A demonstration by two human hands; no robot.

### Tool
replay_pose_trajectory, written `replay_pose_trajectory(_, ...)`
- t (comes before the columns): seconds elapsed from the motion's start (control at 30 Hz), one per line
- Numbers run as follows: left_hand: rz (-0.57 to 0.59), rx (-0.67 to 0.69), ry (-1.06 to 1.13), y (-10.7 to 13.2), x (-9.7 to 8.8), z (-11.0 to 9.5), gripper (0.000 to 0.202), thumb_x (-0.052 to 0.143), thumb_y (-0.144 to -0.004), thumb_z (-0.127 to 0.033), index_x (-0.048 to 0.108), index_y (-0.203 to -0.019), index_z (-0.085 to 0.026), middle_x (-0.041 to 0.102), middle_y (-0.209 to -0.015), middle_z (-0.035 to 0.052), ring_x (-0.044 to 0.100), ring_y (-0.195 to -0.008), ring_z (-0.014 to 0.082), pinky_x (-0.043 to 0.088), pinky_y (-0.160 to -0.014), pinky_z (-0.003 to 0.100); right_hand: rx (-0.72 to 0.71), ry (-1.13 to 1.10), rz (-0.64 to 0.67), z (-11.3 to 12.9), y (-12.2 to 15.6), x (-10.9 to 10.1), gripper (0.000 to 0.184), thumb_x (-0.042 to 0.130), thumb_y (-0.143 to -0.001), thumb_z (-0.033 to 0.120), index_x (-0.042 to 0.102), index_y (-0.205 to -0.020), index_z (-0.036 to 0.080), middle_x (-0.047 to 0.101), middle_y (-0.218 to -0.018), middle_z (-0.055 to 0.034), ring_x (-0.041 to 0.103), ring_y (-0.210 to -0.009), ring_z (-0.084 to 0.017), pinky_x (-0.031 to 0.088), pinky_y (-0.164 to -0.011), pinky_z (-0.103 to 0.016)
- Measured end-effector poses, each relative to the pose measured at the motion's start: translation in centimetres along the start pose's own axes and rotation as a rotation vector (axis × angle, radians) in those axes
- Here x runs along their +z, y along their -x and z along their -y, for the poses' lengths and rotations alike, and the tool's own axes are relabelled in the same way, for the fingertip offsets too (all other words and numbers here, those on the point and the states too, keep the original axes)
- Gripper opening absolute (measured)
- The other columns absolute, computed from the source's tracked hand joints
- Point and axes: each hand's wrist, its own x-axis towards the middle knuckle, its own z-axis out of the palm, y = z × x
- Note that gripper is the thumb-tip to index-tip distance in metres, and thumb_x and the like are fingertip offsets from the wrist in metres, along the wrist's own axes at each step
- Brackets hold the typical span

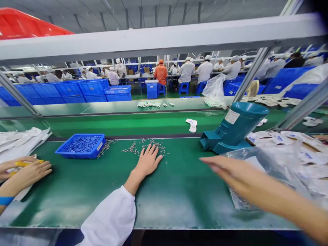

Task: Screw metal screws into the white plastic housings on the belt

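Head | L hand [147, 162] on belt [179, 198], fingers spread fwd by grey bits [143, 147] | R hand [227, 171], fingers together, pointing L at bag [243, 201]

My left hand [147, 162] lies open on the green table [179, 201], its fingers among scattered small grey parts [143, 148]. My right hand [230, 171] stretches out flat, just above a clear plastic bag [258, 160] of white printed packets [307, 160]; I can't tell whether it touches. Beside the parts sits a blue crate [80, 146] of small blue pieces, and a teal hopper [234, 126] stands ahead. At the far left, a co-worker's hands [24, 172] grip a yellow object [29, 164].
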Motion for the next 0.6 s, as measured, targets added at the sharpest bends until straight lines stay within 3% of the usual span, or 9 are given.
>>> replay_pose_trajectory(0.07,0.012,0.012,-0.018,0.1,-0.2,0.4,0.051,0.031,-0.103,-0.044,0.042,-0.147,-0.022,0.039,-0.156,0.0095,0.027,-0.149,0.0282,0.024,-0.118,0.053,-0.222,-0.018,0.168,3.5,-5.0,6.2,0.045,0.042,-0.095,0.028,0.058,-0.138,0.025,0.055,-0.145,-0.0073,0.049,-0.135,-0.028,0.038,-0.115,-0.047)
replay_pose_trajectory(0.1,0.013,0.021,-0.027,0.1,-0.2,0.5,0.049,0.033,-0.103,-0.041,0.042,-0.147,-0.022,0.041,-0.155,0.0096,0.029,-0.148,0.0281,0.026,-0.118,0.052,-0.272,-0.016,0.170,4.1,-7.6,8.8,0.047,0.040,-0.094,0.021,0.056,-0.139,0.022,0.052,-0.148,-0.0092,0.046,-0.138,-0.026,0.037,-0.115,-0.048)
replay_pose_trajectory(0.2,-0.004,0.048,-0.036,0.2,-0.6,0.8,0.049,0.038,-0.101,-0.036,0.040,-0.147,-0.020,0.044,-0.153,0.0114,0.036,-0.144,0.0287,0.031,-0.115,0.049,-0.296,0.083,0.112,2.3,-13.1,13.5,0.055,0.037,-0.089,0.005,0.055,-0.139,0.018,0.051,-0.148,-0.0115,0.042,-0.140,-0.027,0.037,-0.114,-0.053)
replay_pose_trajectory(0.33,-0.053,0.082,-0.011,-0.2,-1.3,1.4,0.041,0.043,-0.100,-0.039,0.053,-0.136,-0.022,0.052,-0.145,0.0102,0.046,-0.133,0.0286,0.040,-0.107,0.046,-0.352,0.161,-0.035,-1.6,-14.6,14.6,0.050,0.035,-0.087,0.000,0.063,-0.126,0.015,0.063,-0.132,-0.0137,0.053,-0.127,-0.028,0.044,-0.108,-0.050)
replay_pose_trajectory(0.47,-0.102,0.073,-0.003,-1.6,-1.5,1.6,0.033,0.037,-0.102,-0.035,0.065,-0.108,-0.020,0.064,-0.124,0.0104,0.054,-0.117,0.0269,0.045,-0.098,0.044,-0.424,0.134,-0.106,-1.4,-14.5,14.9,0.053,0.034,-0.088,0.000,0.057,-0.133,0.016,0.058,-0.139,-0.0119,0.050,-0.129,-0.026,0.044,-0.107,-0.047)
replay_pose_trajectory(0.6,-0.117,0.109,-0.009,-3.2,-0.9,1.2,0.030,0.041,-0.101,-0.030,0.056,-0.126,-0.020,0.060,-0.132,0.0099,0.049,-0.127,0.0252,0.041,-0.104,0.042,-0.463,0.142,-0.059,-0.6,-14.9,15.5,0.054,0.037,-0.086,-0.001,0.058,-0.132,0.019,0.060,-0.137,-0.0093,0.049,-0.131,-0.027,0.043,-0.108,-0.049)
